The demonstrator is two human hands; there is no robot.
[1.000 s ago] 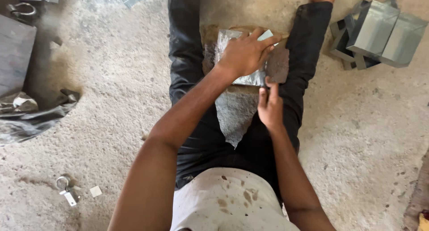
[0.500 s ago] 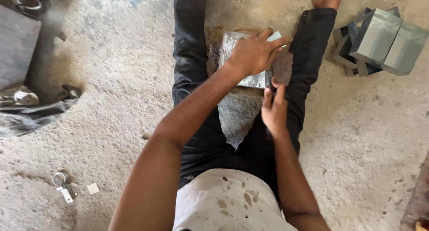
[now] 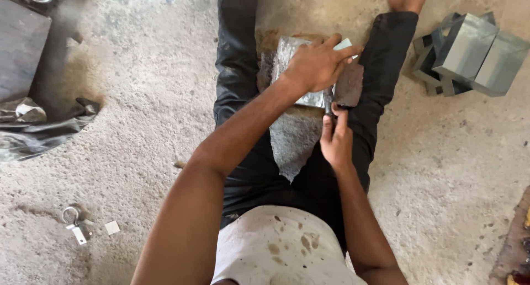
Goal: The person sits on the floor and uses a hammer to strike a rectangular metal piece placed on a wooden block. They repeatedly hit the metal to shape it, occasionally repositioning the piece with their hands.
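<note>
I see the folded metal sheet (image 3: pixel 292 70) lying between the legs, pinned under my left hand (image 3: pixel 317 64), fingers spread flat. My right hand (image 3: pixel 335 139) grips a hammer (image 3: pixel 348 85) beside it. Grey metal boxes (image 3: pixel 469 53) sit right, crumpled plastic (image 3: pixel 44 125) left.

Bystanders on the rough concrete floor (image 3: pixel 138 152)

A stack of folded sheet-metal boxes (image 3: pixel 469 56) sits at upper right. A crumpled grey plastic sheet (image 3: pixel 41 128) lies at left below a dark flat slab (image 3: pixel 19 53). A small metal ring clip (image 3: pixel 74 221) and a white scrap (image 3: pixel 112 227) lie at lower left.
</note>
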